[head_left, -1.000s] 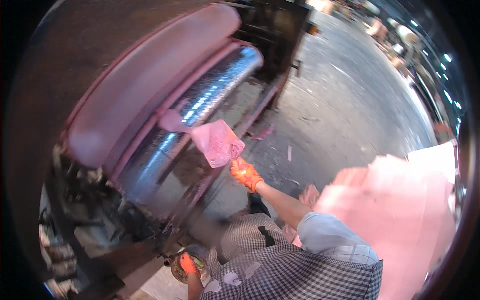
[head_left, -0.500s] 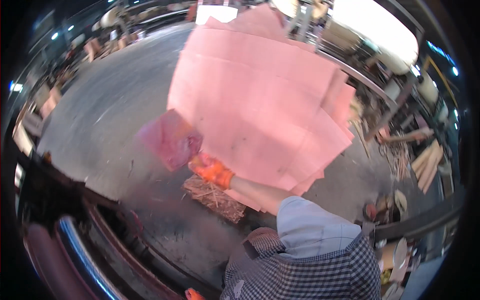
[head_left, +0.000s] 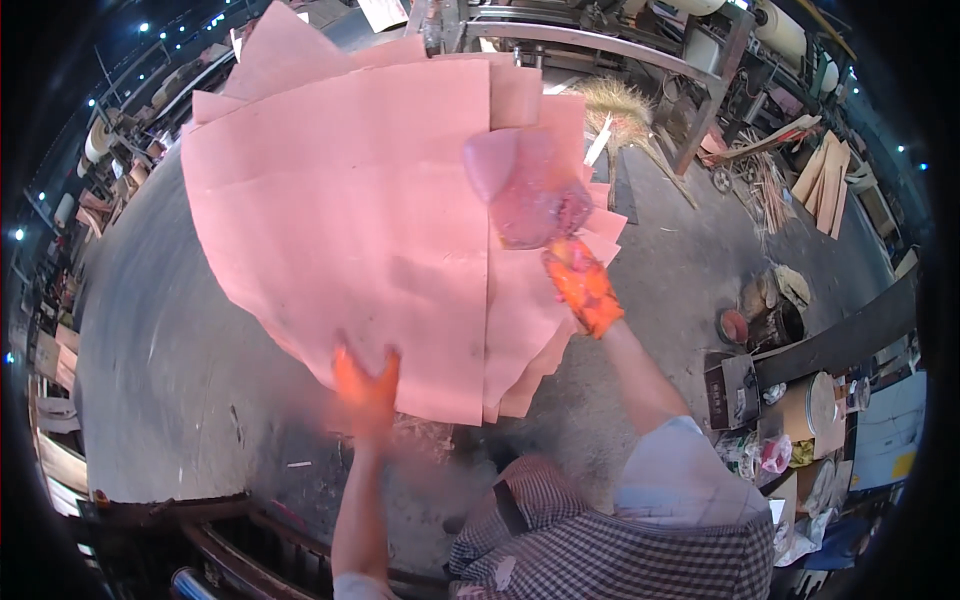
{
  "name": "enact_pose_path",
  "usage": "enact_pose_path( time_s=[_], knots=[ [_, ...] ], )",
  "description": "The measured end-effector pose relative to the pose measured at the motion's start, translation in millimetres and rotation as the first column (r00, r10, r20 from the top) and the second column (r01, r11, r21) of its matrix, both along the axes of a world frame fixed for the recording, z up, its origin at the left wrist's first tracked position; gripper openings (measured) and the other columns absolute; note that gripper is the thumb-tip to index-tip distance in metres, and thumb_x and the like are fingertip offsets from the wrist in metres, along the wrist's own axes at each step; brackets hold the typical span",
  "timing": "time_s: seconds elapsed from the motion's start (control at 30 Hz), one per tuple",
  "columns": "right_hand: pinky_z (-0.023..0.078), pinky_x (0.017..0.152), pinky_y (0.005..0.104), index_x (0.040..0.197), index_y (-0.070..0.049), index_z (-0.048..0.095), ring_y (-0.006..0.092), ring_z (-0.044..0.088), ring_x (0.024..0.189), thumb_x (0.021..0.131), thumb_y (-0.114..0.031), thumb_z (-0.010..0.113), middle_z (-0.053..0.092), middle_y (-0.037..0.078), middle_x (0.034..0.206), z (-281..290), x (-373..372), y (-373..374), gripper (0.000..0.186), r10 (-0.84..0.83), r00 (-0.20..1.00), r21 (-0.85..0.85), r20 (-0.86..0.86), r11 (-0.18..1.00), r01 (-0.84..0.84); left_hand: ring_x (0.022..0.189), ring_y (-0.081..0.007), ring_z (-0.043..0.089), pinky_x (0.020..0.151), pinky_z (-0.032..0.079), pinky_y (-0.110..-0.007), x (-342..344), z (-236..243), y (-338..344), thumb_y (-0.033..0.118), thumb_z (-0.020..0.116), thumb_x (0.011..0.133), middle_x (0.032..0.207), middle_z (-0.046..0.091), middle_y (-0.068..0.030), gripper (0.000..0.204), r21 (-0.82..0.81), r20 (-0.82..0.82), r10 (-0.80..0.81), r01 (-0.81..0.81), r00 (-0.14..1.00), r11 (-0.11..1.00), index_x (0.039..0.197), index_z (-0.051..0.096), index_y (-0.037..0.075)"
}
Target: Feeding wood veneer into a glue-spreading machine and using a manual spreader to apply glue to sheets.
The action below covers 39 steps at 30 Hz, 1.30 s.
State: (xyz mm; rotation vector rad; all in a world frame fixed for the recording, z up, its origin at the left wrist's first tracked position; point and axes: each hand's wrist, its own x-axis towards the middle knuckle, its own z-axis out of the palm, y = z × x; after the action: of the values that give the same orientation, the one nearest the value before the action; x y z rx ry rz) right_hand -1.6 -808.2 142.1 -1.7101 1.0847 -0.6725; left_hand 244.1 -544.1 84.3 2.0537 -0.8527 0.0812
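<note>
Below the middle of the frame, the left hand (head_left: 366,385) in an orange glove reaches up from the lower edge on a bare forearm. It is blurred, so how far its fingers are spread I cannot tell; it lies at the lower edge of the stack of pink sheets (head_left: 350,220), touching or just over it. Right of centre, the right hand (head_left: 580,285), also in an orange glove, stretches up and away on a straight arm, its sleeve rolled near the elbow. Its fingers are closed around a crumpled pink scrap (head_left: 525,190), which stands up above the glove, over the right side of the stack. The sheets fan out wide across the upper middle and upper left of the frame, lying on a grey floor (head_left: 170,370). At the right edge sit buckets and boxes (head_left: 770,350), and wooden boards (head_left: 830,180) lean at the upper right. A checked shirt (head_left: 610,550) fills the bottom.
</note>
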Motion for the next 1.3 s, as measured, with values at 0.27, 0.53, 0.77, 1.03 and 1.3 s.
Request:
enact_pose_path(
  time_s=[0.27, 0.53, 0.77, 1.03, 1.3],
  knots=[
    [0.046, 0.057, 0.027, 0.108, -0.006, 0.057, 0.0107, 0.054, 0.064, 0.09, -0.033, 0.065, 0.061, 0.002, 0.083, 27, -75, -24, 0.033, -0.312, 0.943, 0.105, 0.115, 0.948, 0.3, 0.139, -0.0379, 0.032, 0.12, 0.014, -0.046, -48, 95, -287, 0.054, 0.07, 0.076, 0.144, 0.043, -0.0244, 0.102, -0.142, 0.343, 0.079, -0.031, 0.936, 0.989, 0.148, 0.027, -0.004],
    [0.043, 0.054, 0.0286, 0.102, -0.006, 0.057, 0.0102, 0.053, 0.061, 0.088, -0.034, 0.067, 0.06, 0.002, 0.08, 26, -81, -24, 0.033, -0.345, 0.936, 0.093, 0.075, 0.937, 0.338, 0.139, -0.0352, 0.035, 0.119, 0.02, -0.041, -26, 95, -316, 0.039, 0.068, 0.079, 0.151, 0.034, -0.0228, 0.088, 0.017, 0.307, 0.121, -0.133, 0.944, 0.991, 0.148, 0.03, -0.002],
    [0.041, 0.049, 0.0295, 0.101, -0.007, 0.059, 0.0098, 0.052, 0.059, 0.087, -0.031, 0.069, 0.06, 0.001, 0.075, 33, -50, -22, 0.029, -0.238, 0.965, 0.01, 0.109, 0.971, 0.239, 0.086, -0.0088, 0.054, 0.073, 0.043, -0.025, 56, 62, -165, 0.022, 0.063, 0.092, 0.101, 0.062, -0.0014, 0.033, -0.545, -0.419, -0.186, -0.082, 0.889, 0.835, 0.12, 0.063, 0.004],
    [0.044, 0.059, 0.0258, 0.114, -0.004, 0.058, 0.0101, 0.052, 0.074, 0.09, -0.024, 0.067, 0.059, 0.001, 0.087, 80, 55, -34, 0.033, -0.043, 0.999, -0.332, 0.009, 0.942, 0.044, 0.073, -0.003, 0.044, 0.062, 0.034, -0.02, 152, 64, 72, 0.021, 0.057, 0.097, 0.096, 0.058, 0.0049, 0.025, -0.592, -0.363, 0.099, -0.311, 0.927, 0.743, 0.116, 0.062, 0.006],
    [0.049, 0.081, 0.0369, 0.123, -0.01, 0.06, 0.0267, 0.062, 0.09, 0.089, -0.018, 0.063, 0.065, 0.014, 0.102, 84, 171, -101, 0.035, -0.067, 0.984, -0.826, 0.162, 0.536, 0.173, 0.09, -0.0097, 0.057, 0.075, 0.044, -0.023, 175, 66, 173, 0.018, 0.055, 0.098, 0.103, 0.062, -0.0006, 0.027, -0.707, -0.46, 0.081, -0.42, 0.884, 0.569, 0.121, 0.059, 0.004]
  ],
)
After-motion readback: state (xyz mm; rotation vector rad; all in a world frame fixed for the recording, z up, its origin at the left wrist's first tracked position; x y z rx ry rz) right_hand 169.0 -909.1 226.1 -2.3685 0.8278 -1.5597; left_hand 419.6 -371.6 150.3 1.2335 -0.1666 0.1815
